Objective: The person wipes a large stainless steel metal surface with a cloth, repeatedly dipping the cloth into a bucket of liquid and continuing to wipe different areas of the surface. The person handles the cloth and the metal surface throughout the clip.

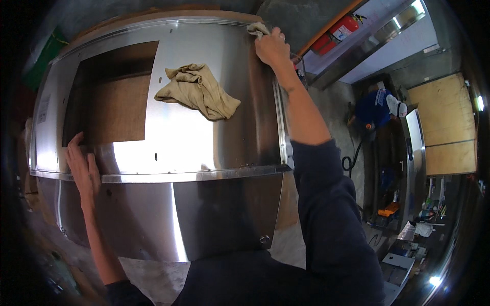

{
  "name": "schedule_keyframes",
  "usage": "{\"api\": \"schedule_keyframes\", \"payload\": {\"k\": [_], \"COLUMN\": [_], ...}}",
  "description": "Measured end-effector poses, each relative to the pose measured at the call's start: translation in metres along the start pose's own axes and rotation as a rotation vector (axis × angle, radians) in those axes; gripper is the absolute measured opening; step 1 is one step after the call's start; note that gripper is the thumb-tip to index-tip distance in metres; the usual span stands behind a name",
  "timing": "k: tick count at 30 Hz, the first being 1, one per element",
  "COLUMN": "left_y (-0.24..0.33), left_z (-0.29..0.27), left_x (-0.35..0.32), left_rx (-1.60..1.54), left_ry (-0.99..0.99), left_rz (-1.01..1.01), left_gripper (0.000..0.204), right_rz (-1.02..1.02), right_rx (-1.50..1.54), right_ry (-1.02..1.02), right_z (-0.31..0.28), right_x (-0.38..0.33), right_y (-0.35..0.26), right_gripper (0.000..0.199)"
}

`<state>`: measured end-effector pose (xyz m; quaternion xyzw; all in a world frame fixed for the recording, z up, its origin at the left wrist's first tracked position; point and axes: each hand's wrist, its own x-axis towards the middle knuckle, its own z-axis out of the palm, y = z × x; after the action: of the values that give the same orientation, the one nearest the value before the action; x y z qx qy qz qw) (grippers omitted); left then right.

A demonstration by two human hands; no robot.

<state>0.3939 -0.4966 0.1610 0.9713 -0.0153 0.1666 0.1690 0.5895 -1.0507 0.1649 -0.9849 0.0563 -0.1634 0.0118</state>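
Note:
A large shiny sheet-metal box [194, 148] with a rectangular opening [120, 107] in its top lies in front of me. My right hand [272, 47] reaches to its far right corner, fingers closed on a small beige rag [257, 29] pressed against the rim. My left hand [83, 166] rests on the near left part, fingers stretched out, their tips by the opening's near left corner. It holds nothing. A second, larger beige cloth [199, 92] lies crumpled on the metal, right of the opening, touched by neither hand.
Red fire extinguishers [343, 29] stand by a whiteboard at the far right. A co-worker in blue [378, 106] bends over a long metal piece [416, 143] to the right. Beyond are a plywood sheet [444, 125], an orange tool [389, 209] and a cluttered bench.

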Motion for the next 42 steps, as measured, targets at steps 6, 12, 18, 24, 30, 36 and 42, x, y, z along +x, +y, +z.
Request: {"api": "schedule_keyframes", "payload": {"k": [6, 12, 18, 24, 30, 36, 42], "left_y": [-0.001, 0.003, -0.003, -0.007, -0.002, -0.008, -0.001], "left_z": [-0.011, -0.003, -0.001, -0.012, -0.001, -0.009, 0.002], "left_x": [-0.01, -0.009, 0.002, -0.008, -0.005, -0.009, 0.001], "left_rx": [0.056, 0.082, 0.031, 0.09, 0.064, 0.061, -0.007], "left_ry": [0.03, 0.036, 0.001, 0.052, 0.069, 0.024, 0.029], "left_rz": [0.018, 0.051, 0.044, 0.081, 0.015, -0.038, 0.047], "left_gripper": [0.057, 0.056, 0.056, 0.056, 0.056, 0.056, 0.056], "right_rz": [-0.082, -0.009, 0.27, 0.184, 0.173, 0.054, 0.244], "right_rx": [-0.034, -0.045, 0.097, 0.138, -0.049, -0.038, 0.036], "right_ry": [0.022, -0.041, -0.146, -0.163, -0.118, -0.059, -0.177], "right_z": [-0.074, -0.079, -0.014, -0.046, -0.09, -0.01, 0.0], "right_x": [-0.208, -0.21, 0.001, -0.093, -0.221, -0.05, 0.037], "right_y": [-0.04, -0.04, -0.029, -0.042, -0.062, -0.045, -0.012], "right_gripper": [0.03, 0.03, 0.042, 0.04, 0.032, 0.034, 0.042]}}
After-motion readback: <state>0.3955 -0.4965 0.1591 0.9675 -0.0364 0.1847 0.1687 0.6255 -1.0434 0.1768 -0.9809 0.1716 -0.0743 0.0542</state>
